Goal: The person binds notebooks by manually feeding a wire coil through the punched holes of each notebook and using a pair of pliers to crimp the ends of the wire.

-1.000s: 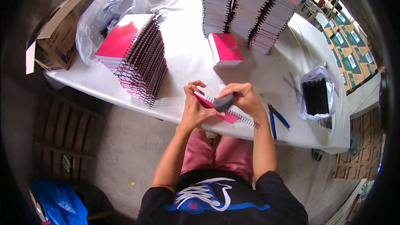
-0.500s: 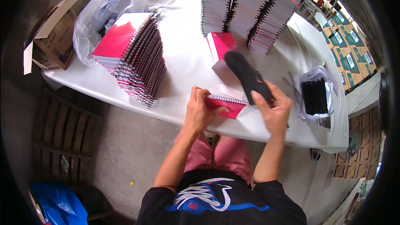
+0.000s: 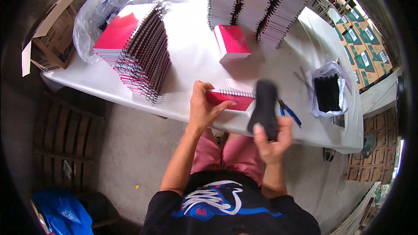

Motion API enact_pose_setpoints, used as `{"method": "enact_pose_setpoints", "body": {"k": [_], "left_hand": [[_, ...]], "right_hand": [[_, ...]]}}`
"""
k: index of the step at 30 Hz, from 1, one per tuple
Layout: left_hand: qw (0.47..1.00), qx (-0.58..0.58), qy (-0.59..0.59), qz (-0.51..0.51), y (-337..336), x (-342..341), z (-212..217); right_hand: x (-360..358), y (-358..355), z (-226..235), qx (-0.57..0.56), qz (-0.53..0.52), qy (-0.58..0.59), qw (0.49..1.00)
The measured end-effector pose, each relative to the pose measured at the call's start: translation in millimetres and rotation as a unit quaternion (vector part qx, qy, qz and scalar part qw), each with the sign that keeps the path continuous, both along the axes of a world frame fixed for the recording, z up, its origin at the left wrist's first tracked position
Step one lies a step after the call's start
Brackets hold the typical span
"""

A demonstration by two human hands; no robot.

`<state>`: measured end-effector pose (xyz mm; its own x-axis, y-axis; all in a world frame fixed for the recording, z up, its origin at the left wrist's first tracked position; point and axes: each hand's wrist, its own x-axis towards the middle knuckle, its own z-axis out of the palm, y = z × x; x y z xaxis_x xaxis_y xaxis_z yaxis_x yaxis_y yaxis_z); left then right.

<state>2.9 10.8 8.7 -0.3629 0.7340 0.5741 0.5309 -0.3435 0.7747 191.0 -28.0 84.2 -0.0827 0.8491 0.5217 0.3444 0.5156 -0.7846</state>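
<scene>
My left hand (image 3: pixel 204 109) grips a red notebook (image 3: pixel 235 101) upright at the table's near edge, thumb across its cover, with a wire coil along its top edge. In my right hand (image 3: pixel 274 141) is a long black piece shaped like a shoe sole (image 3: pixel 264 109), blurred by motion and standing by the notebook's right end. It hides part of the blue-handled pliers (image 3: pixel 291 114) lying beside it. A pale punched strip (image 3: pixel 239 85) rests just behind the notebook. Farther back sits a small stack of red-covered pads (image 3: pixel 234 43).
At left stands a tall stack of spiral-bound red notebooks (image 3: pixel 139 52), near a clear plastic bag (image 3: pixel 87 26) and an open carton (image 3: pixel 54 39). Tall bound stacks (image 3: pixel 257 4) rise at the back. At right, a bag of black coils (image 3: pixel 326 93) lies near loose coils (image 3: pixel 304 80).
My right hand has drawn the black sole-shaped piece down toward me, off the notebook's right end. The pliers have come into view. My left hand keeps hold of the notebook.
</scene>
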Motion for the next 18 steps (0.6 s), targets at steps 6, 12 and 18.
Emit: {"method": "enact_pose_setpoints", "body": {"k": [6,12,18], "left_hand": [[0.985,-0.022,-0.107,-0.137,0.1,-12.4,-7.0],[0.967,-0.060,-0.169,-0.179,10.2,-11.5,-13.5],[0.976,-0.053,-0.123,-0.173,9.7,-12.3,-10.5]], "right_hand": [[29.9,49.8,46.0,-0.016,0.173,0.206,0.963],[-15.1,88.9,-16.0,-0.258,0.350,0.035,0.900],[-20.7,88.5,-15.1,-0.200,0.330,0.114,0.915]]}}
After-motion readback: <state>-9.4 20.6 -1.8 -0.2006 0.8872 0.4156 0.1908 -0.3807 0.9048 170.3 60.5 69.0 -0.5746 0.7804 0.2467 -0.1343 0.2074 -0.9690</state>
